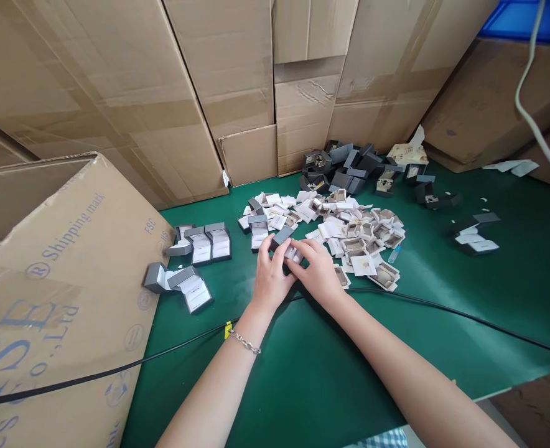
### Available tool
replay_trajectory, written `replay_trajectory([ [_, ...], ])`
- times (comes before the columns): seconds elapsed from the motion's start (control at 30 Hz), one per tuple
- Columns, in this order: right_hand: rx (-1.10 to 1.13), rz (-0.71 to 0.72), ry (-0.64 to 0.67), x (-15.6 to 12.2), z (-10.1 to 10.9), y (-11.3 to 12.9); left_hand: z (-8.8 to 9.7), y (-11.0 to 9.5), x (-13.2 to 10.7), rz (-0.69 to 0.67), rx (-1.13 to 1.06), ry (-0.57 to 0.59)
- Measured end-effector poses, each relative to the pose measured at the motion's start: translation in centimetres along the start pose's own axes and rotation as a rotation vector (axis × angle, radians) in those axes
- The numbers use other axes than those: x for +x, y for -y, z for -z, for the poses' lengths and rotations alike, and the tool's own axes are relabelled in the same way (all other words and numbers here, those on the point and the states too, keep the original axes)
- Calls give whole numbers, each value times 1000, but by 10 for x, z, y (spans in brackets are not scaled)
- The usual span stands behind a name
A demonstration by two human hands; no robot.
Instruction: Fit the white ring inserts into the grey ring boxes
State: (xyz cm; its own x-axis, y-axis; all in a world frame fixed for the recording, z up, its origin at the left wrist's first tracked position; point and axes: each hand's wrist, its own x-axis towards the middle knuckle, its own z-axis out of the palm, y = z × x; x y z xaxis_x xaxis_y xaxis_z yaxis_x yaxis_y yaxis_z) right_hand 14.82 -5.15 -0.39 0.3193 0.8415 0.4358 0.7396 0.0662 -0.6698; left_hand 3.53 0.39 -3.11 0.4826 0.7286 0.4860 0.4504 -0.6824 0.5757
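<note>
Grey box (pixel 282 234) lies between left grip (pixel 271 277) and right grip (pixel 319 274), both holding it.

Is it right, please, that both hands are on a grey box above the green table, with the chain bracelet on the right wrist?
Not quite: the head view shows the chain bracelet on the left wrist. The left hand and right hand are indeed on the grey box above the green table.
</note>
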Motion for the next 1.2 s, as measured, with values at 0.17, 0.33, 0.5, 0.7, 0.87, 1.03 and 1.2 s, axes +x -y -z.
replay_trajectory([
  [0.17,-16,3,38,0,-2,0,1,-1,-1,-43,68,11],
  [0.33,-27,-32,43,0,-4,-1,1,1,-1,-71,104,2],
  [0.5,-78,-44,108,2,-4,0,0,3,0,-123,138,-5],
  [0.7,-118,-5,120,5,-3,1,0,4,0,-151,125,8],
  [0.87,-148,26,92,3,-7,2,1,3,1,-122,121,-24],
  [1.03,-264,115,76,1,-11,3,1,5,4,-55,47,-115],
  [1.2,-280,285,150,0,-7,0,2,12,7,47,-63,-154],
])
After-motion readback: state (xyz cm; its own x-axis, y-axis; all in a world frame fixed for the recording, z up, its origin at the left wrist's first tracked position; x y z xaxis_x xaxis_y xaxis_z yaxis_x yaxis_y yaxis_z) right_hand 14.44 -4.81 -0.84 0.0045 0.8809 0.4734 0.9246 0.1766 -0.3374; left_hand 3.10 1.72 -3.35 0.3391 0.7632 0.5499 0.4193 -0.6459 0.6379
